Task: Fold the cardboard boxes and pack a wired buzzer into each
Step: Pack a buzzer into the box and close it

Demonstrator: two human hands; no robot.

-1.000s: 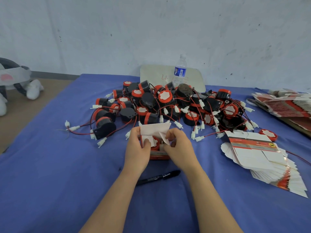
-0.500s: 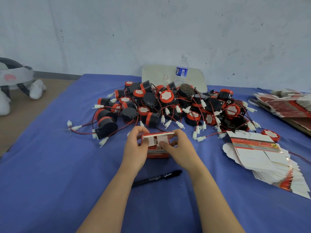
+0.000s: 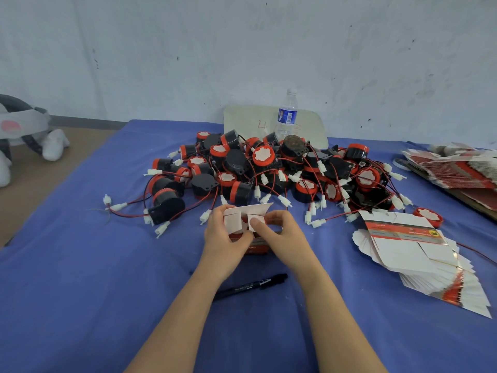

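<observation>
A small red and white cardboard box (image 3: 255,247) stands on the blue cloth in front of me. My left hand (image 3: 225,238) grips its left side and left flap. My right hand (image 3: 282,238) holds its right side, thumb pressing the right inner flap down. The top lid flap (image 3: 250,209) sticks up behind my fingers. Something red shows inside the box between the flaps. A big pile of black and red wired buzzers (image 3: 269,170) lies just beyond the box.
A stack of flat unfolded boxes (image 3: 419,254) lies fanned out at the right, another stack (image 3: 457,168) at the far right. A black marker (image 3: 250,286) lies under my forearms. A water bottle (image 3: 286,117) stands before a white board by the wall.
The lid flap, folded down half a second ago, stands up again. My thumbs have moved onto the inner side flaps.
</observation>
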